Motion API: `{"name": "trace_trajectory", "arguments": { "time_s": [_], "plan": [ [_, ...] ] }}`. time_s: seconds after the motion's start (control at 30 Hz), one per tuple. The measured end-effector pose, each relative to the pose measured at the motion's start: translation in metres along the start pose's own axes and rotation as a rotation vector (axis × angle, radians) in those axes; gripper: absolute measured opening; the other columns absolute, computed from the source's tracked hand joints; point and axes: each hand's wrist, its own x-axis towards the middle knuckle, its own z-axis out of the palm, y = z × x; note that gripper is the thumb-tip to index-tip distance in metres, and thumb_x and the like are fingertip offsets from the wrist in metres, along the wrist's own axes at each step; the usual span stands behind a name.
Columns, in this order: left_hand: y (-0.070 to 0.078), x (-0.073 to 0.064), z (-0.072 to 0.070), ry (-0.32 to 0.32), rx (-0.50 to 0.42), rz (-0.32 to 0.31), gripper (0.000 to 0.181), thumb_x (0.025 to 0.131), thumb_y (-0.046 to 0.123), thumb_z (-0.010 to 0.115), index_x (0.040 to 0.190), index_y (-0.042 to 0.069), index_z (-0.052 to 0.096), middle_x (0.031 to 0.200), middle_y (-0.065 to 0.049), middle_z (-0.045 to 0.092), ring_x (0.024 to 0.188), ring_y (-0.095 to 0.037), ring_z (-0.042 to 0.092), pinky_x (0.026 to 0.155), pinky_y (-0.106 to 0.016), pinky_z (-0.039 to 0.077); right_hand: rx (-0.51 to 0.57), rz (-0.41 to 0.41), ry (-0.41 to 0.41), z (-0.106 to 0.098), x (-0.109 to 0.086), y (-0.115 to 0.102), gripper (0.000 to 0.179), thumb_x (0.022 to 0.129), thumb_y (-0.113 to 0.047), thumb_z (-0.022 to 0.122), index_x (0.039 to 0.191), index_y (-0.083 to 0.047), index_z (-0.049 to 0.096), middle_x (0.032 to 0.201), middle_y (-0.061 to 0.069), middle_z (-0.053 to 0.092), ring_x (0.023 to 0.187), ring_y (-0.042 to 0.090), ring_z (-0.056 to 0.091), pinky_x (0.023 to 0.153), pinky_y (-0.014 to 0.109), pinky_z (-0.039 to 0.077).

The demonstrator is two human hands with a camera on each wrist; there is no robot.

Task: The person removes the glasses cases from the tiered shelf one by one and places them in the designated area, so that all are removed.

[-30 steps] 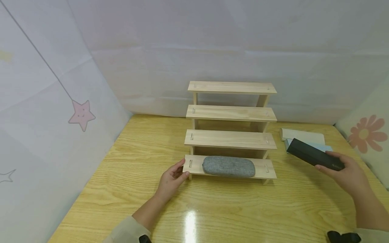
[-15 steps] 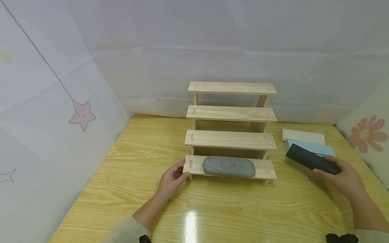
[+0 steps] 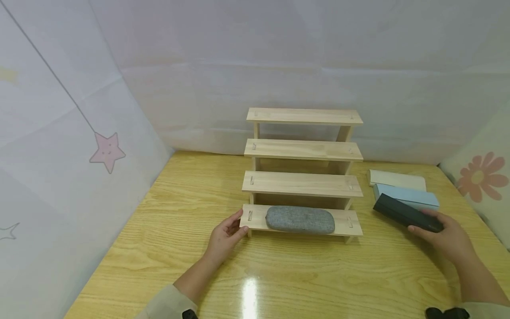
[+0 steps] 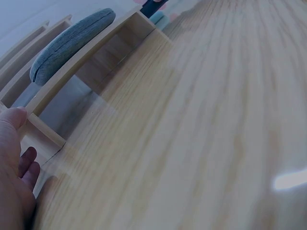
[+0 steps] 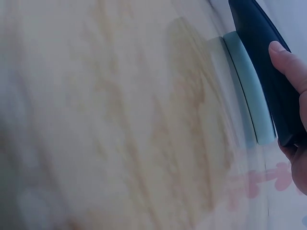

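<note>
My right hand point(image 3: 453, 237) holds a black glasses case point(image 3: 406, 213) just above the table at the right, thumb on its near side. It is tilted, its far left end close to a light blue case point(image 3: 407, 195) lying behind it. My left hand point(image 3: 224, 235) grips the left end of the lowest step of a wooden stepped shelf point(image 3: 303, 184). In the left wrist view the thumb point(image 4: 15, 116) lies against the board's end and the other fingers curl below it. A grey fabric glasses case point(image 3: 300, 219) rests on that lowest step.
A cream case point(image 3: 397, 179) lies behind the light blue one, right of the shelf. The wood-grain table point(image 3: 191, 186) meets printed cloth walls point(image 3: 215, 71) at the back and sides.
My right hand has lowered the black glasses case and brought it nearer and slightly left, so more of the light blue case shows. My left hand stays at the shelf.
</note>
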Motion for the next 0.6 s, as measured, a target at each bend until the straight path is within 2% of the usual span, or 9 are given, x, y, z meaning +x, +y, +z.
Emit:
{"name": "trace_trajectory", "arguments": {
  "time_s": [0.3,0.6],
  "plan": [
    [0.0017,-0.0008,-0.0007,0.001,-0.007,-0.010,0.053,0.091,0.015,0.070,0.140,0.005,0.052,0.145,-0.012,0.052,0.125,-0.031,0.057,0.106,-0.039,0.049,-0.021,-0.027,-0.007,0.0025,-0.0023,0.0019,0.085,0.091,-0.047,0.066,0.150,0.002,0.031,0.148,0.045,0.021,0.125,0.068,0.025,0.090,0.077,0.029],
    [0.0012,-0.0006,-0.0002,0.001,-0.009,-0.009,0.053,0.091,0.015,0.070,0.140,0.005,0.052,0.145,-0.012,0.053,0.125,-0.031,0.057,0.106,-0.038,0.049,-0.030,-0.018,-0.011,0.0060,-0.0019,0.0052,0.085,0.090,-0.048,0.067,0.150,0.001,0.032,0.145,0.045,0.026,0.122,0.066,0.030,0.090,0.074,0.032]
  ]
}}
